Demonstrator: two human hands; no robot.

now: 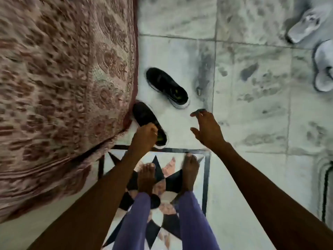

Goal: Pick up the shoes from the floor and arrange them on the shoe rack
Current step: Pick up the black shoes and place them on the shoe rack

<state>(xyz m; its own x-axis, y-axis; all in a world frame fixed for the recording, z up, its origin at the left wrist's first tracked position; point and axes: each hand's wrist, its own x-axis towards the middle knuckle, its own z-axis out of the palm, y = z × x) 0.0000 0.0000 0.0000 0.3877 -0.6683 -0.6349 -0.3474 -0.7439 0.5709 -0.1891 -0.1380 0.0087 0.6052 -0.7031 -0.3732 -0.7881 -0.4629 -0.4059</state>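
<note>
**Early going: first black sneaker in hand, rack nowhere in sight**

The left hand (145,135) is down on the nearer black sneaker (144,114), fingers curled closed around its collar, right at the edge of the patterned bedspread (63,87). The right hand (207,129) hovers with fingers spread, empty, and the second black sneaker (166,86) lies on the marble floor (252,105) just beyond those fingertips, untouched. Well off to the far right of the fingers, a grey sneaker (304,24) and a pair of grey slippers (324,69) wait on the floor. No shoe rack is visible, so by my reckoning nearly everything remains to do.
</note>
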